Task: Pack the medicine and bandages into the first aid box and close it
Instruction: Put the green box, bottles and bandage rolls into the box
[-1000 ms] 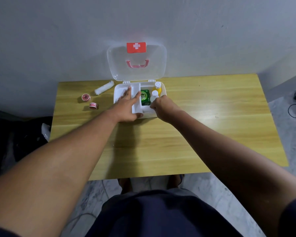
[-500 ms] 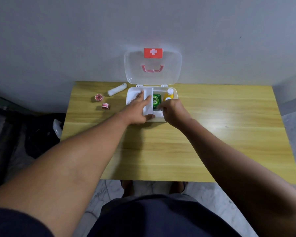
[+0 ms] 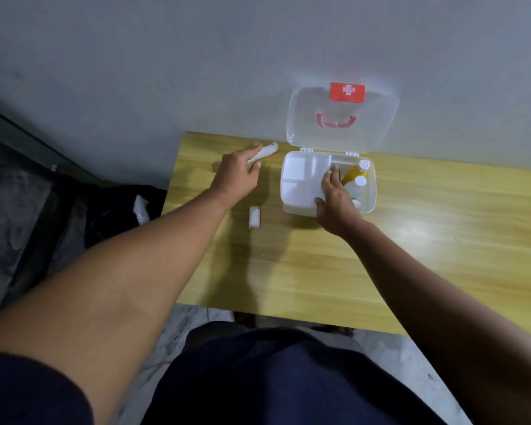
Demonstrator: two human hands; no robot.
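Left fingers (image 3: pixel 253 150) on bandage roll (image 3: pixel 263 152), box (image 3: pixel 369 191) open

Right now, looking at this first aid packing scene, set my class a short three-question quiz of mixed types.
1. True or false: the clear plastic lid with the red cross label is shut.
2. Which hand reaches the long white bandage roll: (a) left, (b) right?
3. Fill in: the short white gauze roll lies on the ____, outside the white first aid box.

Key: 1 false; 2 (a); 3 wooden table.
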